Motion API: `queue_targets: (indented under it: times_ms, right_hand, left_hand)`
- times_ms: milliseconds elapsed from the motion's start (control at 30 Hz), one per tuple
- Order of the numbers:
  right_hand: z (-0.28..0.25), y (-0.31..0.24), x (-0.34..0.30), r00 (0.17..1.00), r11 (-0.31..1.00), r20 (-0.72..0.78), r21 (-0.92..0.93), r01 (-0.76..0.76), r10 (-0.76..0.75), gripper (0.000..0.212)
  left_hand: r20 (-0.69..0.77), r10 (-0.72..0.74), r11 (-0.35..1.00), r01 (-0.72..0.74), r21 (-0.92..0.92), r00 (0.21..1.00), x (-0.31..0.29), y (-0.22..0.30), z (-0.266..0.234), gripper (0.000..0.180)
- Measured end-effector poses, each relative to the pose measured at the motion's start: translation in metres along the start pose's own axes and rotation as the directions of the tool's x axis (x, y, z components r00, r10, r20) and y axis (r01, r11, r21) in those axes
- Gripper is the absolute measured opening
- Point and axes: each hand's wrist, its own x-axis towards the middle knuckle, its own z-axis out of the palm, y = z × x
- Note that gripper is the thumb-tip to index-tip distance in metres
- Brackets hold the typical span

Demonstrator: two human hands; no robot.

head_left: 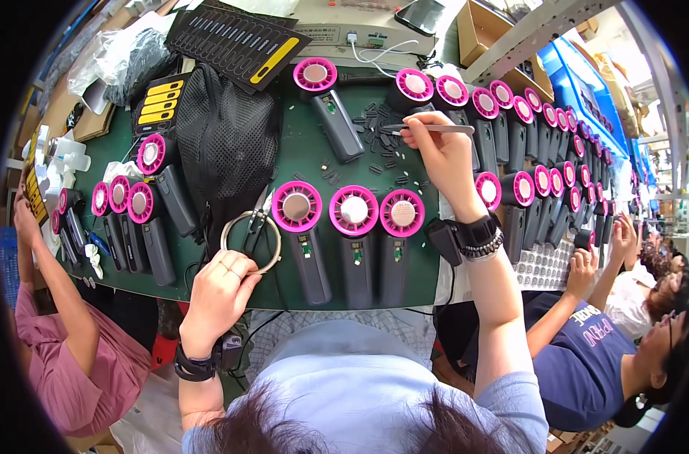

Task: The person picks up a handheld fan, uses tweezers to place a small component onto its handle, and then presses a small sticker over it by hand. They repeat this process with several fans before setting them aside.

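Observation:
My right hand (pixel 444 155) holds metal tweezers (pixel 427 129) over a scatter of small dark parts (pixel 378 140) on the green mat (pixel 299 155). My left hand (pixel 219 291) rests near the mat's front edge, its fingers curled, touching a thin ring of wire or tape (pixel 251 242). Three grey handheld fans with pink round heads (pixel 352 216) lie side by side in front of me, heads pointing away. One more fan (pixel 325 98) lies further back.
A black mesh bag (pixel 223 140) sits at the left of the mat, with several fans (pixel 132 212) beside it. A long row of pink-headed fans (pixel 533 129) runs along the right. Other people work at my left (pixel 64 325) and right (pixel 609 333).

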Motion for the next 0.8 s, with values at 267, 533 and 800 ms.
queue_targets:
  times_ms: [267,533,800]
  right_hand:
    - [0.009,0.016,0.011,0.996,0.998,0.066,-0.035,-0.057,0.059,0.016]
    - [0.010,0.019,0.011,0.997,0.998,0.057,0.004,-0.060,0.059,0.016]
    - [0.008,0.017,0.011,0.998,0.998,0.041,0.032,-0.049,0.048,0.016]
  left_hand:
    - [-0.108,0.014,0.999,-0.018,-0.030,0.994,0.004,-0.006,-0.006,0.021]
    - [-0.183,0.059,0.997,-0.066,-0.035,0.981,0.009,-0.006,-0.007,0.021]
    - [-0.193,0.074,0.996,-0.081,-0.029,0.978,0.012,-0.002,-0.011,0.021]
